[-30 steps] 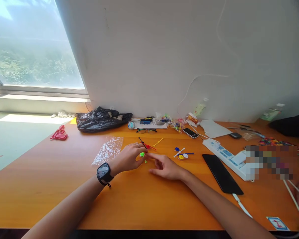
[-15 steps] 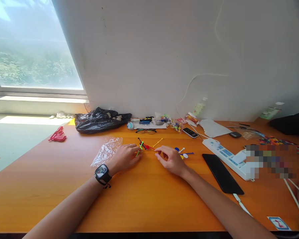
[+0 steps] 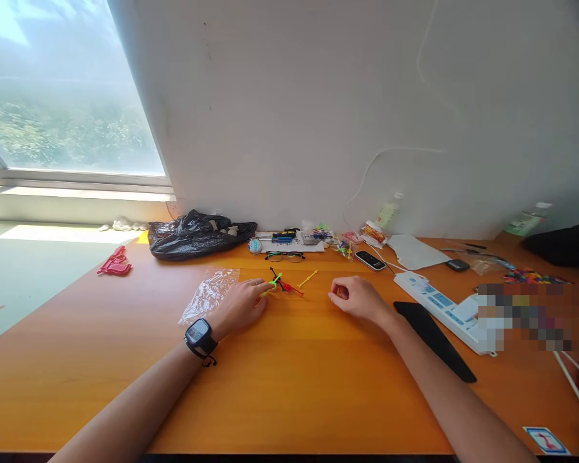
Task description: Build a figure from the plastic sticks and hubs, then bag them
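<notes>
My left hand (image 3: 241, 303) rests on the table with its fingers stretched forward and its thumb apart. Its fingertips touch a green arrow-shaped plastic stick (image 3: 276, 280). Just beyond them, a black arrow-shaped stick (image 3: 273, 272), a red plastic piece (image 3: 286, 287) and a yellow arrow-shaped stick (image 3: 307, 278) lie close together. To the right, my right hand (image 3: 361, 298) is curled with thumb and fingertips together. A small yellowish spot shows inside its curl, too small to name. Under the left hand's outer side lies a clear plastic bag (image 3: 211, 294).
Far left are red plastic parts (image 3: 116, 262). A black plastic bag (image 3: 197, 236), glasses (image 3: 284, 256) and bagged small pieces (image 3: 346, 244) line the back. On the right are a white power strip (image 3: 437, 308), a black phone (image 3: 434, 337) and a blurred patch.
My right hand has moved right, away from the red piece, and its fingers have curled in. It now hides the blue, white and yellow pieces there. My left hand stays nearly still.
</notes>
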Action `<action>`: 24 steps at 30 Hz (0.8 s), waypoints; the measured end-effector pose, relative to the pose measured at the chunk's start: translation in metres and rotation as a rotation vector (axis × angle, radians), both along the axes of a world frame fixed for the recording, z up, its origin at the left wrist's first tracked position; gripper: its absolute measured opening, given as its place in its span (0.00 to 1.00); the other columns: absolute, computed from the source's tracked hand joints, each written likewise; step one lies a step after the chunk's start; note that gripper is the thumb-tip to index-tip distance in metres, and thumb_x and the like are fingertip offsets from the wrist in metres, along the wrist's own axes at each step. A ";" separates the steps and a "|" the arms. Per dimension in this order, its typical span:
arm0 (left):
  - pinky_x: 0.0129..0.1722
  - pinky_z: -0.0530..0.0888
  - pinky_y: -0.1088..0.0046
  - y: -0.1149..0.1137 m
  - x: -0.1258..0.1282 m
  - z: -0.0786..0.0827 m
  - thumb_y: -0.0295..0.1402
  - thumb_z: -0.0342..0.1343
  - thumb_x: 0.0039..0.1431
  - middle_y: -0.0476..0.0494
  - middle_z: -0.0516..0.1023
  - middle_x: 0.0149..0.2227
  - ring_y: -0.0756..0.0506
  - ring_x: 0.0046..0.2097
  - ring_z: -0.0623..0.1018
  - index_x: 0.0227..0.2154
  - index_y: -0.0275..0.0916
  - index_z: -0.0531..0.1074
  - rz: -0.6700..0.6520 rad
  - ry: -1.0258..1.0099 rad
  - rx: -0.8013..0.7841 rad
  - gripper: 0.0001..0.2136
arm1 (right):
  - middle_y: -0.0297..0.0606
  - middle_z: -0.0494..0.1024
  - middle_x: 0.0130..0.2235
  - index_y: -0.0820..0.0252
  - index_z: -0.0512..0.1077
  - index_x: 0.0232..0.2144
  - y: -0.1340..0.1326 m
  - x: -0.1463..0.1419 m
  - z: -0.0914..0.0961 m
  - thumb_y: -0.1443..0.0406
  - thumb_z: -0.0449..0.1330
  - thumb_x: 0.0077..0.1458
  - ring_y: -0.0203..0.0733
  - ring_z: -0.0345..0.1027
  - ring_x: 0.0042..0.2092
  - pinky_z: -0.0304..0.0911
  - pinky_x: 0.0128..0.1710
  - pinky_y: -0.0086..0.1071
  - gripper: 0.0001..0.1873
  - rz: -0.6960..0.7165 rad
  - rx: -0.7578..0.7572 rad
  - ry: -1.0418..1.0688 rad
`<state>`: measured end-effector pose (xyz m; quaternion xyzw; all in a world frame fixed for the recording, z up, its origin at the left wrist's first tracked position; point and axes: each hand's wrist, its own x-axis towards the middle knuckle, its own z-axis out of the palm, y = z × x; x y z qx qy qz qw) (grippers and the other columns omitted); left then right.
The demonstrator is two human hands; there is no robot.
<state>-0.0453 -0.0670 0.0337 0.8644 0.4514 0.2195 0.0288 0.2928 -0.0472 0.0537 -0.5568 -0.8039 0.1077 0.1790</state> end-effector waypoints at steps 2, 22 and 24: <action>0.41 0.75 0.68 0.000 0.000 0.000 0.29 0.50 0.68 0.41 0.82 0.45 0.41 0.43 0.82 0.57 0.45 0.77 0.009 -0.003 -0.003 0.19 | 0.33 0.75 0.24 0.57 0.76 0.28 0.004 0.013 0.005 0.58 0.65 0.54 0.37 0.63 0.25 0.50 0.27 0.31 0.09 -0.009 -0.100 0.007; 0.39 0.74 0.70 0.008 -0.005 -0.009 0.30 0.50 0.66 0.45 0.86 0.46 0.43 0.41 0.84 0.56 0.45 0.77 0.109 -0.080 -0.046 0.19 | 0.41 0.82 0.31 0.61 0.83 0.34 0.009 0.046 0.017 0.58 0.69 0.46 0.43 0.72 0.32 0.60 0.29 0.31 0.14 0.070 -0.435 0.119; 0.38 0.74 0.71 0.010 -0.006 -0.011 0.30 0.51 0.65 0.46 0.86 0.43 0.44 0.39 0.83 0.55 0.45 0.78 0.129 -0.096 -0.054 0.19 | 0.40 0.81 0.31 0.61 0.83 0.34 0.007 0.041 0.017 0.58 0.69 0.47 0.42 0.71 0.31 0.60 0.29 0.30 0.13 0.084 -0.414 0.154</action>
